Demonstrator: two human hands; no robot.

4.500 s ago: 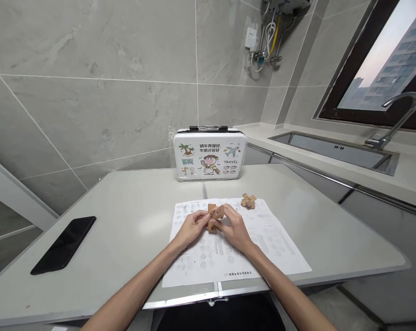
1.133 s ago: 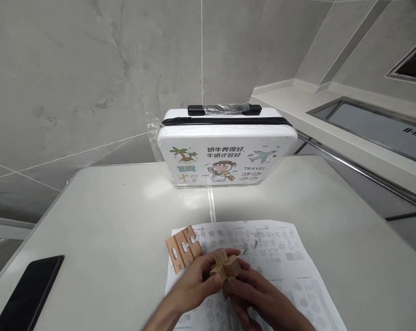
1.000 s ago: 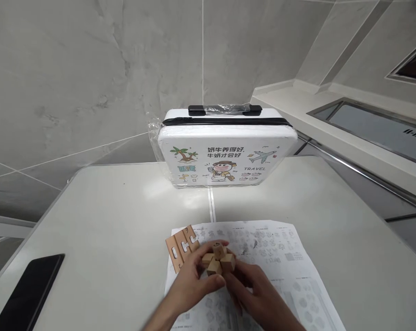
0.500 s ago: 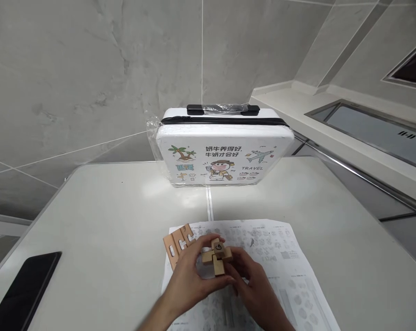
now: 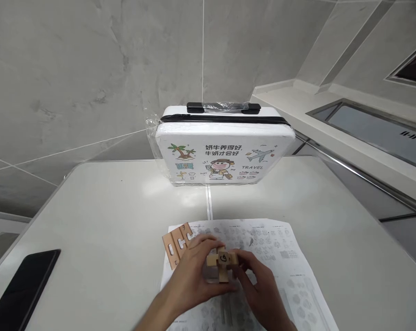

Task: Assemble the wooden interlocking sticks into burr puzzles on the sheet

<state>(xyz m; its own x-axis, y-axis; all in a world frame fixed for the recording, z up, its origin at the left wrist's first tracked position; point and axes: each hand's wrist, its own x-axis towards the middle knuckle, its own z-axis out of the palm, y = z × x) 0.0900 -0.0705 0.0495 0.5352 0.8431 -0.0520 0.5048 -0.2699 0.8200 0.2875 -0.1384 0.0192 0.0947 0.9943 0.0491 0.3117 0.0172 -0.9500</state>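
Note:
A cross-shaped wooden burr puzzle (image 5: 223, 259) of interlocking light-wood blocks is held above the printed sheet. Its front block end has a dark handwritten mark. My left hand (image 5: 193, 272) spans it, fingers at the upper end and thumb at the lower end. On the right, my right hand (image 5: 261, 279) pinches the right-hand arm of the puzzle between thumb and fingers; some fingertips are hidden behind the wood. Just left of my left hand lie flat, slotted wooden pieces (image 5: 178, 243) with marked numbers, side by side and partly on the sheet.
A printed paper sheet (image 5: 280, 243) lies under the hands on the white table (image 5: 100, 220). At the table's back stands a white suitcase (image 5: 228, 151) in clear plastic. A black phone (image 5: 23, 289) lies at the left edge. A counter (image 5: 280, 94) runs along the right.
The puzzle has turned in my hands and shifted slightly right and down, its marked end now facing me more squarely. My right hand has moved a little right with its grip changed.

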